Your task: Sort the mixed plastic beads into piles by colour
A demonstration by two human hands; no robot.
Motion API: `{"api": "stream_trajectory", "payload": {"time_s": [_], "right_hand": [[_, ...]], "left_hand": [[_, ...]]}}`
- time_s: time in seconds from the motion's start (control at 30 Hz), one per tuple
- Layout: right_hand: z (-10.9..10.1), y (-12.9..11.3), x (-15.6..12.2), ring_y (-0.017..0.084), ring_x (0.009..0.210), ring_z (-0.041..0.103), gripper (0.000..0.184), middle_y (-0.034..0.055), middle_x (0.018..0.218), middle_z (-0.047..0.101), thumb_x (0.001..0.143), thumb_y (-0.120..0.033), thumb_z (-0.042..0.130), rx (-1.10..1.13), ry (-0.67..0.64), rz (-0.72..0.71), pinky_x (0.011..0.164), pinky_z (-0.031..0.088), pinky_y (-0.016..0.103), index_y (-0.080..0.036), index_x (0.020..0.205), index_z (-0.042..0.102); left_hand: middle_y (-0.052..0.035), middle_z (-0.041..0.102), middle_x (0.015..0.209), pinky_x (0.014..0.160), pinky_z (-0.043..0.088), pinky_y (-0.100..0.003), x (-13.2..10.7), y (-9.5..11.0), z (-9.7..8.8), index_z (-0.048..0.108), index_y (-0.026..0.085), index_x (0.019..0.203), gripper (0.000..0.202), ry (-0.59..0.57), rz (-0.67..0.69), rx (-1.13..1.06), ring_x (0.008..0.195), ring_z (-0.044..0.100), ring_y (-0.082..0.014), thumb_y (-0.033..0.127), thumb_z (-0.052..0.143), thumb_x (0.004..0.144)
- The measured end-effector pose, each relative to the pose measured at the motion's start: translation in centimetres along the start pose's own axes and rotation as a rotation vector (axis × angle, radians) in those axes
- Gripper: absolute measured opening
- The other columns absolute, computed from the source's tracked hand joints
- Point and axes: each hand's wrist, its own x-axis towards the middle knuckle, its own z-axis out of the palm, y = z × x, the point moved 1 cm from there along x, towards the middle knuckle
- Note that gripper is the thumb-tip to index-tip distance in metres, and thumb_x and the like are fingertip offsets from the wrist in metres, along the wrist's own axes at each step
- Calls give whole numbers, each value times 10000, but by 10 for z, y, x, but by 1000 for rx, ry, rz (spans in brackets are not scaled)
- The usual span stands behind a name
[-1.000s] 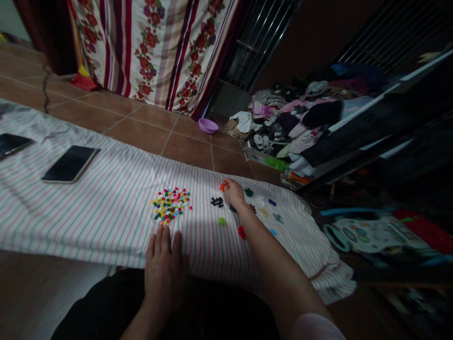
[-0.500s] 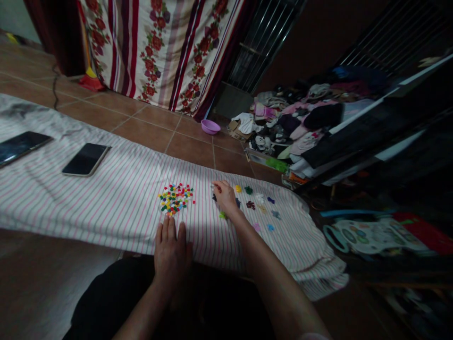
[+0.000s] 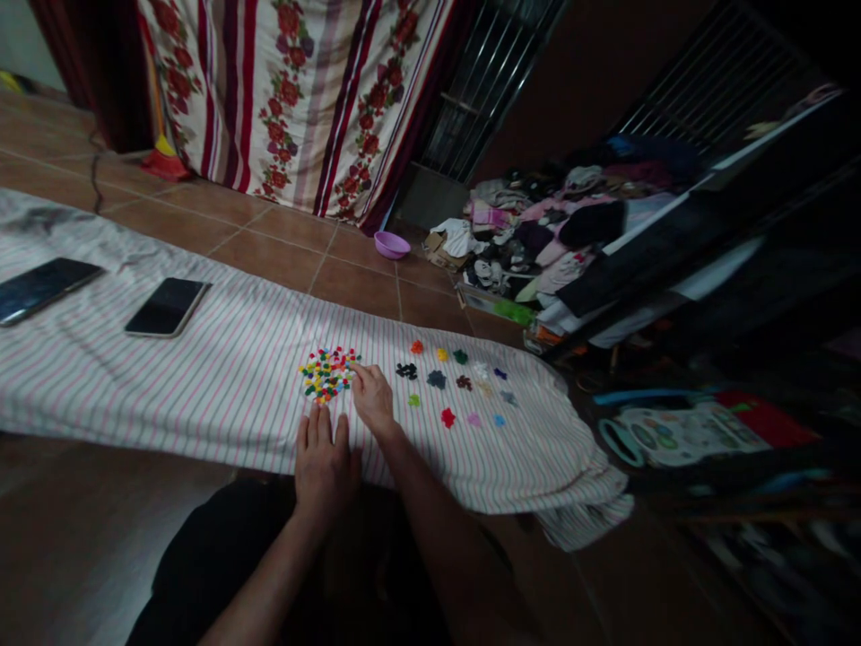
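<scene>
A heap of small mixed-colour pieces (image 3: 326, 372) lies on a pink-striped white cloth (image 3: 202, 377) spread over the floor. To its right sit small sorted clusters by colour: orange (image 3: 417, 346), black (image 3: 405, 370), red (image 3: 447, 417) and others. My right hand (image 3: 372, 397) rests at the heap's right edge, fingertips touching the pieces, fingers curled. My left hand (image 3: 324, 459) lies flat on the cloth's near edge just below the heap, fingers stretched out, holding nothing.
Two dark phones (image 3: 167, 307) (image 3: 40, 289) lie on the cloth at the left. A purple bowl (image 3: 391, 244) stands on the tiled floor beyond. A pile of clothes (image 3: 538, 242) and a toy (image 3: 673, 435) fill the right side. A floral curtain (image 3: 302, 99) hangs behind.
My right hand has drawn back leftward from the orange cluster, past the black one, to the mixed heap. My left hand has stayed put below the heap.
</scene>
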Motion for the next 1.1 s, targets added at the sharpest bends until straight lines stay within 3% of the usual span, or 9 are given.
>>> {"api": "stream_trajectory", "payload": {"time_s": [0.4, 0.57, 0.9, 1.1], "right_hand": [[-6, -16, -4, 191, 1048, 581, 327, 63, 1120, 611, 938, -186, 429, -90, -16, 64, 946, 454, 296, -239, 1203, 613], [-4, -14, -3, 175, 1076, 568, 305, 53, 1144, 617, 950, -189, 429, -79, -26, 34, 974, 441, 295, -242, 1183, 618], [0, -5, 2, 156, 1085, 582, 366, 46, 1171, 625, 968, -144, 367, -119, -60, 68, 945, 439, 246, -238, 1217, 618], [1, -6, 4, 161, 1081, 579, 371, 44, 1192, 604, 977, -204, 378, -178, -84, 119, 906, 441, 245, -256, 1293, 565]], "left_hand": [[-270, 563, 1335, 1074, 368, -523, -1, -4, -4, 606, 71, 1238, 470, -6, 50, 34, 1307, 483, -360, 316, 495, 853], [-237, 569, 1348, 1074, 369, -522, -2, -7, 0, 596, 102, 1260, 468, 10, 70, 57, 1317, 475, -350, 310, 511, 849], [-289, 530, 1369, 1088, 353, -548, 2, 5, -3, 614, 61, 1218, 466, -23, -43, 18, 1342, 436, -399, 282, 566, 810], [-288, 521, 1376, 1089, 351, -547, 1, 3, 0, 594, 71, 1245, 497, -28, -15, 32, 1336, 443, -400, 317, 565, 814]]}}
